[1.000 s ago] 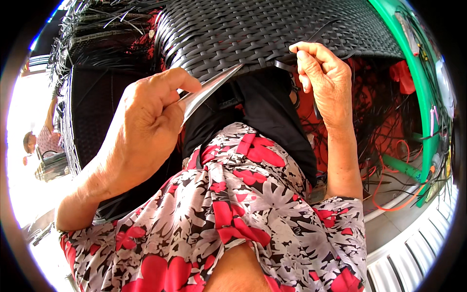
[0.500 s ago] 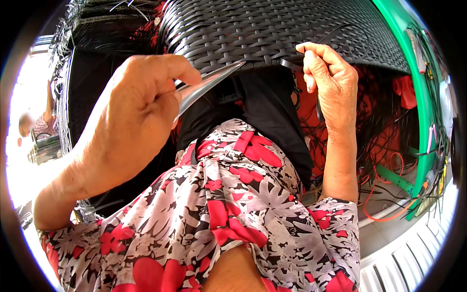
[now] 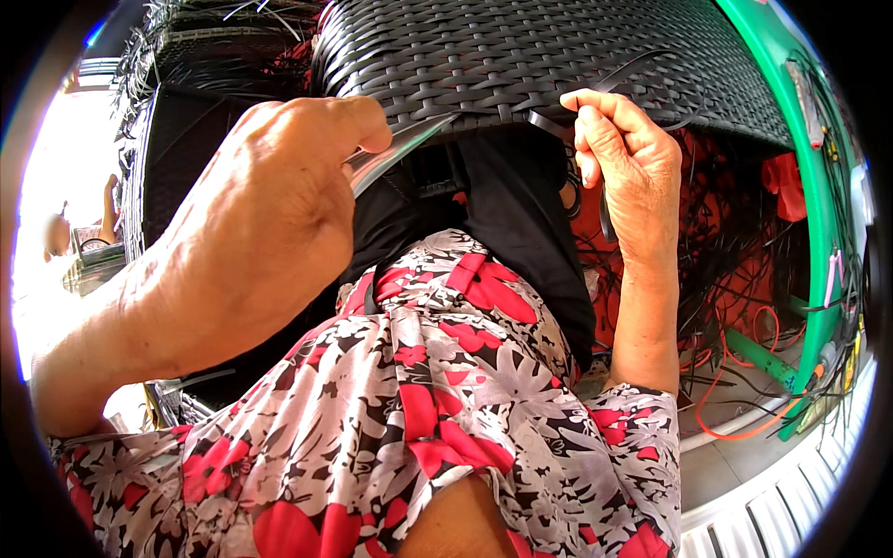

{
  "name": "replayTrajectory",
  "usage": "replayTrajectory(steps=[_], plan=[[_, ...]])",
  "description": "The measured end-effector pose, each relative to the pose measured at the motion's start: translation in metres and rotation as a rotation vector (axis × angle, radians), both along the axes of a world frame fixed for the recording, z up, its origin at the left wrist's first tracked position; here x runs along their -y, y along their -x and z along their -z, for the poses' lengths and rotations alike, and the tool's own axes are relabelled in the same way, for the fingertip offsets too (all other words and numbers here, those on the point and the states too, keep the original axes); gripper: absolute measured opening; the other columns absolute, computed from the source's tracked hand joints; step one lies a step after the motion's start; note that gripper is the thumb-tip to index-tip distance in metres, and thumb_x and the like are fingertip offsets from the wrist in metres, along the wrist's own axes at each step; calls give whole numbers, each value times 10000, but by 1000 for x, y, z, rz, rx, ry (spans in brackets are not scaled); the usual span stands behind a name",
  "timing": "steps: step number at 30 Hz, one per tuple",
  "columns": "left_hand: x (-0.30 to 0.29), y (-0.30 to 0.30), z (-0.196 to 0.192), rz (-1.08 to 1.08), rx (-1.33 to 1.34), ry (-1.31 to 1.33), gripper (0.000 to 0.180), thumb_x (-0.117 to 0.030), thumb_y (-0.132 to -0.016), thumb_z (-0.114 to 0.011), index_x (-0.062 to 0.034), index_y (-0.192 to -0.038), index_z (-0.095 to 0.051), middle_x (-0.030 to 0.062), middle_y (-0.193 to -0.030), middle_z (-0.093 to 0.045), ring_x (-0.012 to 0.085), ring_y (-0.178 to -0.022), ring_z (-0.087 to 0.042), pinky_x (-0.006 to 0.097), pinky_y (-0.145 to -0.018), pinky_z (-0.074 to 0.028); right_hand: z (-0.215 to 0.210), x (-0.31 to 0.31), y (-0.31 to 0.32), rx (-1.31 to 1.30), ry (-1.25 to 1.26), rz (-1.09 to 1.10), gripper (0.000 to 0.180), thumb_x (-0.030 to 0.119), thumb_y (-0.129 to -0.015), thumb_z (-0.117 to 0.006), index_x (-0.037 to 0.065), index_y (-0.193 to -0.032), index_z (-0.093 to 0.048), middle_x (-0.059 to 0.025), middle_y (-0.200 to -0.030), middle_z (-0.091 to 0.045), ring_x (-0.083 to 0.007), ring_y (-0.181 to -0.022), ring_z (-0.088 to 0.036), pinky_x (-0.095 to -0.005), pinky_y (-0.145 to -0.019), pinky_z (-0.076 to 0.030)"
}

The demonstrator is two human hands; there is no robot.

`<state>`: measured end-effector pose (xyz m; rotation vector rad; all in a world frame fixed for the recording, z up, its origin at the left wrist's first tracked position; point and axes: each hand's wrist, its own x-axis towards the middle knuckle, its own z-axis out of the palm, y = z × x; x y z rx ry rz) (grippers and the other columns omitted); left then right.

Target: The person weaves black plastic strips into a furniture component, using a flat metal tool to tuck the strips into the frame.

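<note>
In upper centre, the black plastic-weave panel (image 3: 521, 70) looks mostly filled; a flat black strip (image 3: 547, 123), pinched by the right hand (image 3: 631, 163), seems partly unwoven. The left hand (image 3: 270, 209) holds a pointed silvery metal tool (image 3: 398, 153).

White glare (image 3: 46, 177); grey tiled floor (image 3: 727, 465)
</note>
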<state>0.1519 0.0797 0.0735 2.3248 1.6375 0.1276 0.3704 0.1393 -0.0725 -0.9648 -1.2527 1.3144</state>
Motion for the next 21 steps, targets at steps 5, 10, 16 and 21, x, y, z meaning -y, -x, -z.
replayTrajectory(steps=[5, 10, 16, 21], plan=[[3, 0, 13, -7, 62, -46, 201, 42, -840, -470, -21, -994, -583, 72, -576, -454, 163, -496, -444, 314, -496, -357, 0, 4, 1, 17, -7, -7, 158, 102, -927, -558, -9, -982, -655, 43, -652, -506, -9, -529, -425, -164, -474, -341], [-29, 31, 14, -94, 317, 409, 208, -15, -859, -496, -8, -1036, -605, -8, -622, -509, 26, -436, -426, 178, -411, -325, -5, 4, -1, 74, -41, 0, 161, 100, -918, -568, -10, -1002, -651, 37, -660, -512, -22, -526, -429, -180, -481, -362], [-63, 82, 47, -103, 527, 621, 294, -167, -869, -581, 16, -1098, -555, 16, -594, -557, 48, -396, -492, 157, -354, -326, -19, 9, 7, 283, -52, -41, 100, 80, -879, -610, 12, -941, -650, 12, -680, -563, -37, -555, -501, -191, -515, -415], [-71, 74, 51, -46, 521, 644, 192, -83, -811, -554, 12, -975, -585, 35, -569, -565, 44, -381, -484, 162, -343, -327, -32, 11, 15, 520, -171, -9, 63, 19, -824, -610, 5, -882, -631, -62, -662, -595, -116, -555, -567, -247, -530, -448]])
